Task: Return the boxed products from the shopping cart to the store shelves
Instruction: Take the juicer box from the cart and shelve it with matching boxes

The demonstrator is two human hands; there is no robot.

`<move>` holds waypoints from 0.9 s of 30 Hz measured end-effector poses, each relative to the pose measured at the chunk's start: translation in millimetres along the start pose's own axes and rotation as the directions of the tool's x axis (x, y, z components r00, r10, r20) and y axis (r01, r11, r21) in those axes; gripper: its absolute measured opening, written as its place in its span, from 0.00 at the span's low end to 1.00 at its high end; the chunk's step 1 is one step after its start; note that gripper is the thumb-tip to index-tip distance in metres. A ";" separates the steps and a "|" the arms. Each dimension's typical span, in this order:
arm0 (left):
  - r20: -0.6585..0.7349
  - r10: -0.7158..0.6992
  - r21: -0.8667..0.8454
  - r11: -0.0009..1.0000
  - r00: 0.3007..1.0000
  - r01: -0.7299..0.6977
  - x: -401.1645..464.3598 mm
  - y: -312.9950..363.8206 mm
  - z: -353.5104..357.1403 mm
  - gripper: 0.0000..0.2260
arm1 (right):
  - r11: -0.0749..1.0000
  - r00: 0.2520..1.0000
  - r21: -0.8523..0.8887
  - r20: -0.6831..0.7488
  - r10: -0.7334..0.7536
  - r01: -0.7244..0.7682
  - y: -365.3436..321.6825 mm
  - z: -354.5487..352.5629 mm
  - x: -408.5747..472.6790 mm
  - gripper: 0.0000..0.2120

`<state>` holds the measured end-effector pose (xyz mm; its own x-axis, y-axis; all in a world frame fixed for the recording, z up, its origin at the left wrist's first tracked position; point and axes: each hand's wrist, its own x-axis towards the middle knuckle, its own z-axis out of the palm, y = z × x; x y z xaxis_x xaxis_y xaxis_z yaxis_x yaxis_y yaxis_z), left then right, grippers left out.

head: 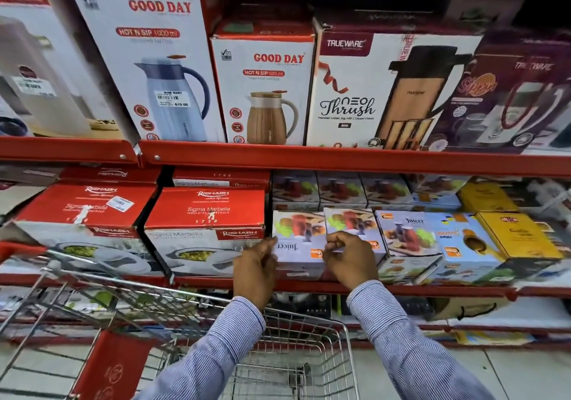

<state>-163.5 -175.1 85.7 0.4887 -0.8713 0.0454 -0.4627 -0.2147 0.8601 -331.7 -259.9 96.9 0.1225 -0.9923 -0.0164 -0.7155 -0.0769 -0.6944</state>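
A white Juicer box [298, 239] with fruit pictures stands on the middle red shelf [401, 290], its label upside down. My left hand [255, 265] touches its left edge with fingers bent. My right hand [347, 257] rests at its right edge, against a second Juicer box [352, 223]. Neither hand wraps fully round a box. The wire shopping cart [309, 365] is below my arms, and its visible basket part holds nothing.
Red Rishabh casserole boxes [205, 211] sit left of the Juicer boxes. More juicer boxes [411, 235] and yellow boxes [519, 235] fill the right. Good Day flask boxes [265, 87] and a Trueware box [355, 90] line the upper shelf. A red cart panel [114, 365] is low left.
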 end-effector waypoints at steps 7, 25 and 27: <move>0.034 0.057 0.166 0.984 0.998 -0.062 10.1 -1.6 7.4 0.15 | 0.877 0.982 -0.443 0.082 -0.168 0.187 -15.3 -5.8 9.2 0.13; 0.025 0.065 0.114 0.991 0.998 -0.067 5.5 -12.4 8.9 0.15 | 0.531 0.772 -0.586 0.586 -0.244 0.613 -33.9 -14.9 89.4 0.61; 0.002 0.077 0.121 0.990 0.997 -0.077 6.1 -13.5 9.3 0.14 | 0.531 0.774 -0.584 0.578 -0.259 0.614 -32.4 -14.4 90.0 0.61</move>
<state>-161.2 -181.6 69.7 0.4501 -0.8861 0.1105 -0.5850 -0.1991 0.7863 -307.4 -348.1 128.3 0.6779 -0.6920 -0.2483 -0.7063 -0.7067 0.0414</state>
